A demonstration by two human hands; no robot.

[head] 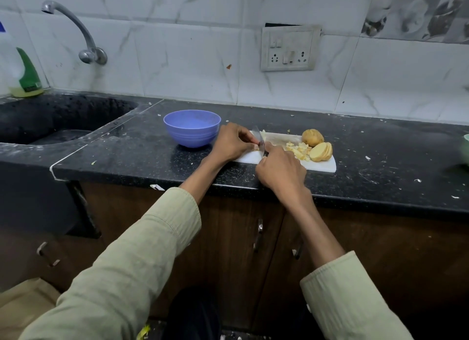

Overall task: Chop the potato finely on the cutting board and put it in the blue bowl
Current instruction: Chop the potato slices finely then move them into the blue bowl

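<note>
A white cutting board (319, 166) lies on the black counter. My right hand (280, 171) grips a knife (259, 139) whose blade stands over the board's left part. My left hand (233, 142) pinches a small potato piece (256, 147) against the board right beside the blade. To the right lie a heap of chopped potato bits (299, 150), a stack of potato slices (321, 151) and an unpeeled potato chunk (312, 137). The blue bowl (192, 128) stands just left of the board, and I see nothing in it.
A dark sink (50, 121) with a curved tap (76, 32) lies at the left, with a green-and-white bottle (25, 73) behind it. A wall socket panel (289, 48) hangs above the board. A pale green dish (465, 149) shows at the right edge. White crumbs dot the counter (380, 149).
</note>
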